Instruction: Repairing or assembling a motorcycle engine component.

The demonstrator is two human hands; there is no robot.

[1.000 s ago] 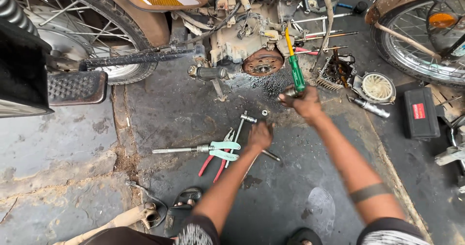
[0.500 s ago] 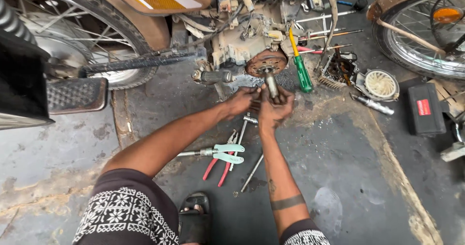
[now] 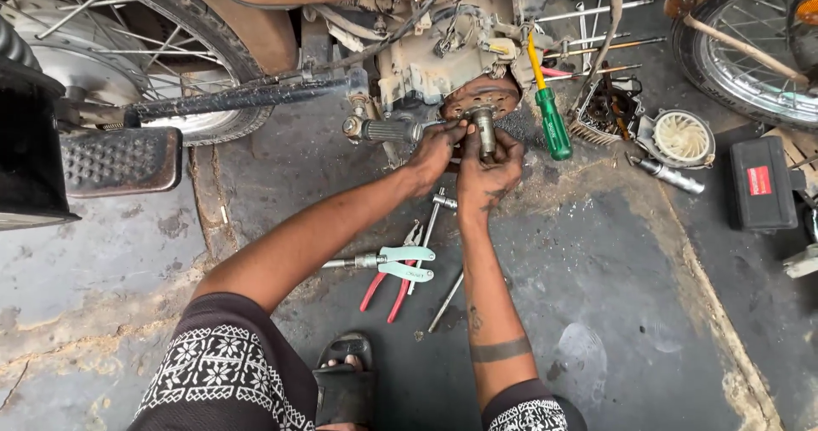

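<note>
Since the earlier frame the right hand (image 3: 490, 165) has left the screwdriver (image 3: 550, 112) and joined the left hand (image 3: 434, 152) at the engine (image 3: 443, 60), at twelve o'clock. Both now grip a metal socket (image 3: 484, 129) on the rusty hub (image 3: 481, 99). The hub looks still mounted. Pliers (image 3: 388, 282) lie at six o'clock; a removed fan (image 3: 682, 138) sits at three.

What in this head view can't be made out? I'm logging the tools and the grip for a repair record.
- Left hand grip: its fingers curl behind the metal socket tool.
- Engine hub: mostly covered by both hands; right hand in front.
- Red-handled pliers: jaws hidden under the pale green-handled tool.
- Right wheel: cut off by the frame edge.
</note>
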